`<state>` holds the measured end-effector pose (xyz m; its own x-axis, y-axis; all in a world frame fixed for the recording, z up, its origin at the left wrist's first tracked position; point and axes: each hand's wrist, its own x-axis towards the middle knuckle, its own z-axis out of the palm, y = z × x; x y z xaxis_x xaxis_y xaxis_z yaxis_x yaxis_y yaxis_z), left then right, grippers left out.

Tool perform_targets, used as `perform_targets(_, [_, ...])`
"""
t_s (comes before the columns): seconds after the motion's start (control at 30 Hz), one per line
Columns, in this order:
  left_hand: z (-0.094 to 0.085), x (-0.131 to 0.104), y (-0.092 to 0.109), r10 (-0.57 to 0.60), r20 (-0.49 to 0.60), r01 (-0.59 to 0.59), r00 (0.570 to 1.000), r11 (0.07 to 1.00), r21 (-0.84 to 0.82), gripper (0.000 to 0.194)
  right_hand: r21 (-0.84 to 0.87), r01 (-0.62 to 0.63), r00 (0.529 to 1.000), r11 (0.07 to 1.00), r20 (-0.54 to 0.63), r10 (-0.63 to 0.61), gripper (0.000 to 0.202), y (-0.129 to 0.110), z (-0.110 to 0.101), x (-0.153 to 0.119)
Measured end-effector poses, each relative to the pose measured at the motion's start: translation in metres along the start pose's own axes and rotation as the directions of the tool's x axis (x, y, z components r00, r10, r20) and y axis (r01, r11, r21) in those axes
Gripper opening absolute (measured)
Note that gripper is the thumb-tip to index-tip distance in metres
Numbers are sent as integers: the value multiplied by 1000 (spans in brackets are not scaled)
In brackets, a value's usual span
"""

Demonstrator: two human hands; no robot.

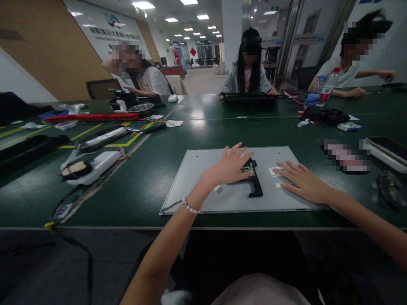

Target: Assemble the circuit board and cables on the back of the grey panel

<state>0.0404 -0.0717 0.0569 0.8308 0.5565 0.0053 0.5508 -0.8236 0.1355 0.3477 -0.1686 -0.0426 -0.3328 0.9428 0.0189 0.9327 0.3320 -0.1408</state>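
Observation:
A flat light-grey panel [203, 190] lies on the green table in front of me. On its middle sits a black L-shaped bracket [256, 188] beside a small green circuit board [246, 169], partly hidden. My left hand [229, 165], a beaded bracelet at its wrist, spreads its fingers over the board and the bracket's upper part; I cannot tell whether it presses on them. Flat on the panel's right side rests my right hand [299, 181], fingers apart. White labels [275, 171] show under its fingertips. A small white tag [218, 189] lies near my left wrist.
To the left are a white handheld device [104, 165], a strap [89, 254] hanging over the edge and a red bar [104, 116]. Bottles [329, 87], a phone [345, 156] and a white case [388, 154] lie right. Several people sit across the table [149, 178].

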Motion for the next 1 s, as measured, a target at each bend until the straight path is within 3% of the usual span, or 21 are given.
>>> perform_targets(0.17, [0, -21, 29, 5, -48, -4, 999, 1000, 28, 62, -5, 27, 999, 1000, -28, -27, 63, -21, 3, 30])
perform_targets(0.3, [6, -36, 35, -53, -64, 55, 997, 998, 38, 60, -26, 60, 995, 998, -74, -62, 62, -45, 5, 57])
perform_targets(0.67, [31, -63, 12, -220, -87, 226, 972, 972, 71, 55, 70, 94, 995, 993, -18, -93, 64, -98, -5, 110])
perform_targets(1.0, [32, -80, -9, -333, -123, 348, 935, 929, 124, 53, 140, 52, 998, 989, 14, -54, 65, -126, -8, 134])
